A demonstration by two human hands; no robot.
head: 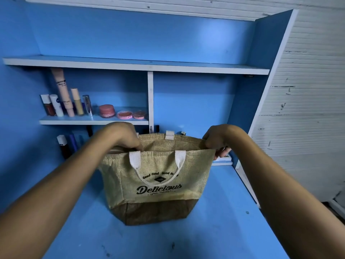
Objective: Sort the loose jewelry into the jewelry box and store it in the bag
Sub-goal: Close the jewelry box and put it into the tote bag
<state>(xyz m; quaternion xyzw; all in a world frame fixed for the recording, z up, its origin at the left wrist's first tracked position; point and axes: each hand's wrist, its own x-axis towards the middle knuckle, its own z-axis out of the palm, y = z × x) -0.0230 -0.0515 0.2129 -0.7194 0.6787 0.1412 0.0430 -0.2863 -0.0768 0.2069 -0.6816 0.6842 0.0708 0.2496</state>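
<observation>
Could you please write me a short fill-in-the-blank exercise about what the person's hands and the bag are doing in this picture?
1. Both hands grip the top rim of the jute ____.
2. The large word printed on the bag reads ____.
3. The left hand and right hand pull the bag's mouth ____.
4. The bag stands on a ____ desk.

Missing words: bag; Delicious; open; blue

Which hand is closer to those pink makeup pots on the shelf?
Left. The left hand grips the bag rim just below the pink pots; the right hand grips the far end.
</observation>
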